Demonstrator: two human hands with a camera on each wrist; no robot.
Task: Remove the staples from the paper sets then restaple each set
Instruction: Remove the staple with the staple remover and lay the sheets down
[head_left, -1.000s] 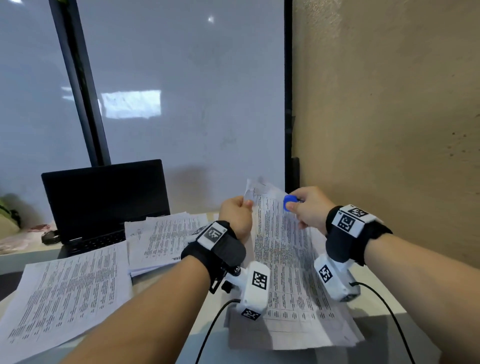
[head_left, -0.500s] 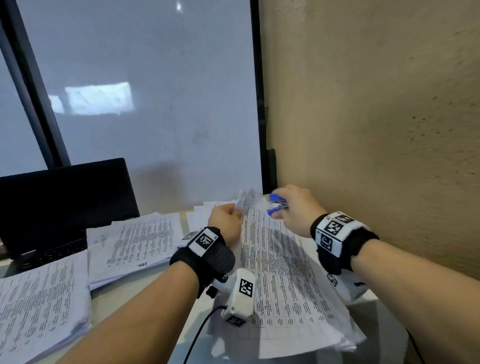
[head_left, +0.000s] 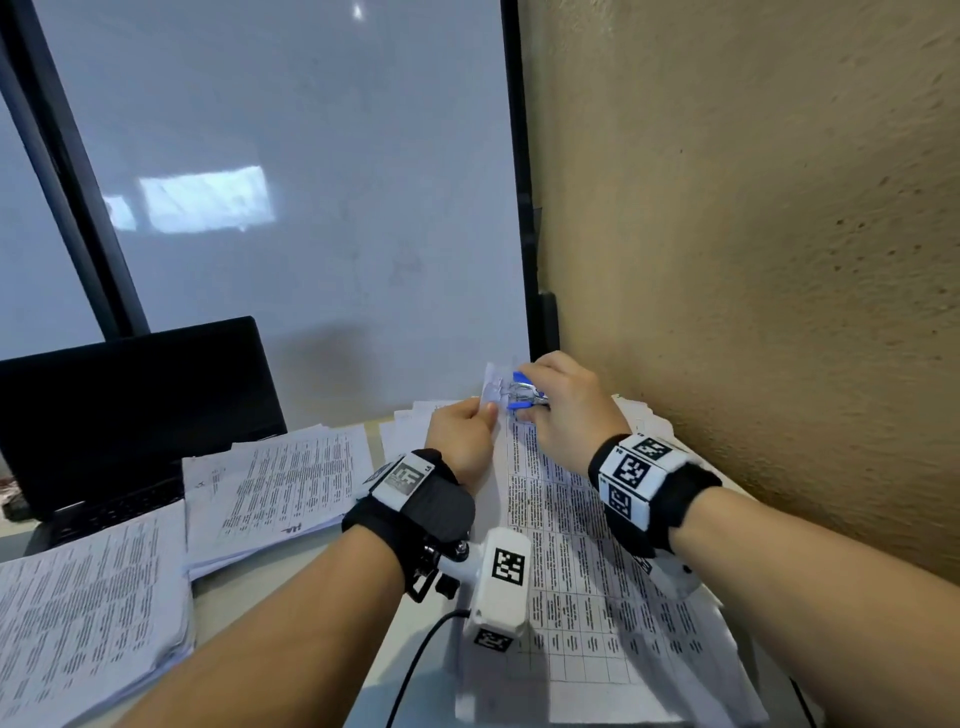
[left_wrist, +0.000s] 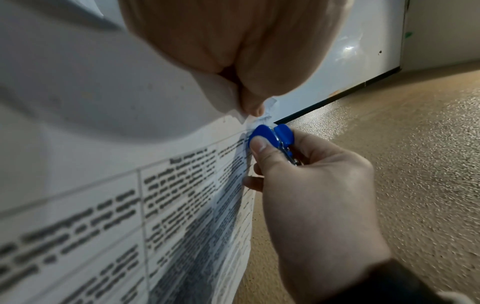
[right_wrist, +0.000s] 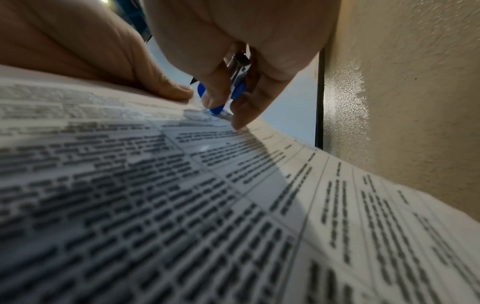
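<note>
A: Item one, the paper set (head_left: 582, 545)?
B: Printed sheets with a ruled table, lying on the surface (head_left: 291, 613) beside the tan wall (head_left: 753, 260). Far top corner lifted and crumpled.

A: Left hand (head_left: 460, 441)?
B: Thumb and fingers (left_wrist: 249, 102) pinching that lifted corner of the paper set; the remaining fingers curled in behind.

A: Right hand (head_left: 569, 410)?
B: Holding a blue staple remover (head_left: 524, 392). Thumb on one blue pad, fingers (right_wrist: 241, 115) curled round the other side, squeezing it. Blue pads close together in the left wrist view (left_wrist: 271, 134). Its metal end sits at the crumpled corner, touching the paper just beside the left thumb. One fingertip rests on the top sheet.

A: Is the staple itself visible?
B: Cannot tell; too small and blurred at the corner.

A: Other entries?
B: A second stack of printed pages (head_left: 280, 483) left of the held set, near it but apart. A third stack (head_left: 88, 613) at the near left edge. A black laptop (head_left: 130, 410), open, behind those two. A frosted panel (head_left: 311, 182) in a dark frame at the back. A tagged black band with a white camera unit (head_left: 498, 582) on each wrist.
</note>
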